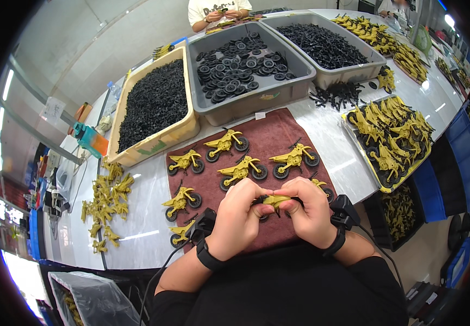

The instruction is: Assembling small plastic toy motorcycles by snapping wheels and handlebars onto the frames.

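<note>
Both my hands meet over the near part of a maroon cloth [294, 130], pinching one yellow toy motorcycle [276, 201] between them. My left hand [242, 209] grips its left end and my right hand [308, 212] its right end; the fingers cover much of it. Beyond my hands, several yellow toy motorcycles with black wheels [241, 171] lie spread on the cloth. One more toy motorcycle [322, 187] is partly hidden behind my right hand. Another [181, 232] lies left of my left wrist.
Behind the cloth stand a cream bin [191, 122] of small black parts, a grey bin [246, 111] of black wheels and another grey bin [349, 73] of black parts. Loose yellow parts [110, 193] lie at left. A yellow-rimmed tray [385, 189] of toy motorcycles sits at right. Across the table a person [218, 12] works.
</note>
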The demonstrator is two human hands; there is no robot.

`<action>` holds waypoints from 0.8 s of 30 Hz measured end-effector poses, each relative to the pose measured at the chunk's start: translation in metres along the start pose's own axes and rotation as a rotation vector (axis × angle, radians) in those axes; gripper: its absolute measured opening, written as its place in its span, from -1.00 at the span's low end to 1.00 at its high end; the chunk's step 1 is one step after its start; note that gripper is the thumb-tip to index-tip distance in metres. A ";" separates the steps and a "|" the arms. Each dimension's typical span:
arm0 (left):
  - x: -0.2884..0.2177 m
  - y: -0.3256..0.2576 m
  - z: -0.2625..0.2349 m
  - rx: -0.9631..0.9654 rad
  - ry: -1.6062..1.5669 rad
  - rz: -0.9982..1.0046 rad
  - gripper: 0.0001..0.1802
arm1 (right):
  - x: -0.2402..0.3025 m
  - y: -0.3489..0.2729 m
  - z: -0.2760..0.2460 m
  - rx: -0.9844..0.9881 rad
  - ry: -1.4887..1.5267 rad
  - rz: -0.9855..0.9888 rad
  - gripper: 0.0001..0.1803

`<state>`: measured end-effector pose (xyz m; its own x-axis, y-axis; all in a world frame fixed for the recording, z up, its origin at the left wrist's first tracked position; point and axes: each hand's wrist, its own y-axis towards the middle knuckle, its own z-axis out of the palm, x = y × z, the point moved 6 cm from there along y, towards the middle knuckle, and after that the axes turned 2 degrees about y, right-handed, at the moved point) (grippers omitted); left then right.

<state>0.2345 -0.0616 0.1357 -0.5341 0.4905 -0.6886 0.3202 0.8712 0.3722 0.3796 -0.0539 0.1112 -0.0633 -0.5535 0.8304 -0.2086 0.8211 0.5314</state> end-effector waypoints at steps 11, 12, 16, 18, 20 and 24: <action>0.040 -0.006 0.001 0.182 -0.521 -0.508 -0.61 | -0.031 -0.004 0.011 0.120 0.668 0.591 -0.79; 0.039 -0.007 -0.005 0.183 -0.522 -0.508 -0.61 | -0.034 -0.004 0.010 0.119 0.666 0.592 -0.79; 0.038 -0.013 -0.010 0.380 -0.551 -0.544 -0.55 | -0.042 -0.006 0.007 0.035 0.824 0.681 -0.80; 0.040 -0.018 -0.009 0.429 -0.606 -0.608 -0.56 | -0.042 -0.006 0.010 0.043 0.858 0.703 -0.72; 0.039 -0.019 -0.011 0.409 -0.752 -0.652 -0.57 | -0.040 -0.006 0.008 0.062 0.931 0.641 -0.65; 0.038 -0.020 -0.008 0.324 -1.046 -0.722 -0.54 | -0.036 -0.005 0.004 0.053 0.789 0.367 -0.46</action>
<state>0.2019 -0.0607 0.1068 0.1458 -0.4573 -0.8773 0.4697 0.8124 -0.3455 0.3792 -0.0390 0.0778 0.5554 0.0197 0.8314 -0.3540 0.9102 0.2150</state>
